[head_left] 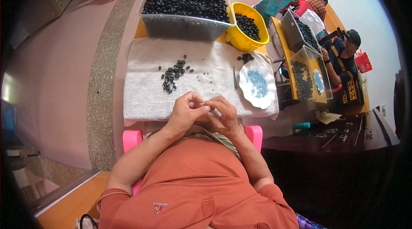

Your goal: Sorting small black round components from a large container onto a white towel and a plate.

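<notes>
My left hand (pixel 185 111) and my right hand (pixel 224 115) meet fingertip to fingertip over the near edge of a white cloth (pixel 146 74). Both are closed in a pinch; what lies between the fingers is too small to make out. Beyond my left hand is a loose group of black beads (pixel 173 74), with a few tiny dark bits scattered to their right. To the right of my right hand sits a white scalloped plate (pixel 268 98) holding pale blue small pieces (pixel 257 83). A thin dark tool, perhaps tweezers (pixel 235 77), lies beside the plate.
At the table's far side stand a clear bin (pixel 184 29) heaped with black beads and a yellow bucket (pixel 240 40) of more. A small bead pile (pixel 246 58) lies near the plate. Rightward, another person (pixel 343 57) sits by a table with bins (pixel 317 91). Pink chair arms (pixel 254 136) flank me.
</notes>
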The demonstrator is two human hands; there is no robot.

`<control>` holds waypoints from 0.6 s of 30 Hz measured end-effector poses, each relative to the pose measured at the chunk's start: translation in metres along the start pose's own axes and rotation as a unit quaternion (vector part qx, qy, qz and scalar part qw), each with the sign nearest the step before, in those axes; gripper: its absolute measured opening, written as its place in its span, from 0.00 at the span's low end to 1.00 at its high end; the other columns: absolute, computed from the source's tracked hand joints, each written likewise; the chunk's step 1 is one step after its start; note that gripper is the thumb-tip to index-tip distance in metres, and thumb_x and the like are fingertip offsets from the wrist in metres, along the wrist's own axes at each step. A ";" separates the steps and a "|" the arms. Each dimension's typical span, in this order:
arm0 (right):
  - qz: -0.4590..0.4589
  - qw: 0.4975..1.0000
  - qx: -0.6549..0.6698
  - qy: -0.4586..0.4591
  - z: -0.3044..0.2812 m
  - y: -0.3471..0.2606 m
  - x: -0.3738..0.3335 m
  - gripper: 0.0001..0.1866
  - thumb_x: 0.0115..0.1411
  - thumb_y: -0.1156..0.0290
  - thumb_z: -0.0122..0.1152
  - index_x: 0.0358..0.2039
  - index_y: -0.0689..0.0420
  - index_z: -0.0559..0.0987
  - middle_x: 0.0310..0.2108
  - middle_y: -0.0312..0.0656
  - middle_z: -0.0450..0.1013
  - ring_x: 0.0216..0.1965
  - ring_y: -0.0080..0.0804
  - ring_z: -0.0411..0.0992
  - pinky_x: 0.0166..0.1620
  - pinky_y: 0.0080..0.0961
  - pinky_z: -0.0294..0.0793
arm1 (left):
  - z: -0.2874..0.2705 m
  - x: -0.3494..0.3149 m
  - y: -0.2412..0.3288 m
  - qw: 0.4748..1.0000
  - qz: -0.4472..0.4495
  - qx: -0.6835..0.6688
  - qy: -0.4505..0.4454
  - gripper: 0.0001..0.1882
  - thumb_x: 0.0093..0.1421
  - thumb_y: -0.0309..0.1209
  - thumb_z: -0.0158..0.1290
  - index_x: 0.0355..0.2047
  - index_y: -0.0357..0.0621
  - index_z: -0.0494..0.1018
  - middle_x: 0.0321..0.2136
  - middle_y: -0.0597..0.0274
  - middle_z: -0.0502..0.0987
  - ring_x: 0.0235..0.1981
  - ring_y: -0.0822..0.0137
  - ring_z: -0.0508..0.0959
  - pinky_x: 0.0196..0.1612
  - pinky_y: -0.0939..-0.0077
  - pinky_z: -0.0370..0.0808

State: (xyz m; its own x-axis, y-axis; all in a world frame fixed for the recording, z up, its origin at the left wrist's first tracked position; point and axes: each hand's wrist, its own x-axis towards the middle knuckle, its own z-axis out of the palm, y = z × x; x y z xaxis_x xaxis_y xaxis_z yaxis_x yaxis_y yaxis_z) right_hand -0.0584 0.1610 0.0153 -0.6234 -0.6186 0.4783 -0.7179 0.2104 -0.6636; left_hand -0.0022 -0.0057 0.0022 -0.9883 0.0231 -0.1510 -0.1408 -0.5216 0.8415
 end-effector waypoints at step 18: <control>0.134 0.950 0.278 -0.056 -0.006 0.018 -0.003 0.20 0.53 0.84 0.60 0.49 0.65 0.75 0.43 0.42 0.69 0.43 0.25 0.69 0.45 0.18 0.70 | 0.000 0.002 -0.002 0.999 -0.015 -0.051 0.011 0.07 0.57 0.22 0.60 0.34 0.39 0.73 0.30 0.65 0.78 0.31 0.78 0.76 0.35 0.84 0.74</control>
State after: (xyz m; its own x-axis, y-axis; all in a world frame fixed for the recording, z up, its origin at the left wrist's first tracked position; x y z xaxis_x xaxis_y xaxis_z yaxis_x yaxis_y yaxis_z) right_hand -0.0717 0.1712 0.0055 -0.7009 -0.6829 0.2060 -0.2449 -0.0409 -0.9687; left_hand -0.0039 -0.0049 0.0001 -0.9821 0.0217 -0.1873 -0.1620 -0.6056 0.7791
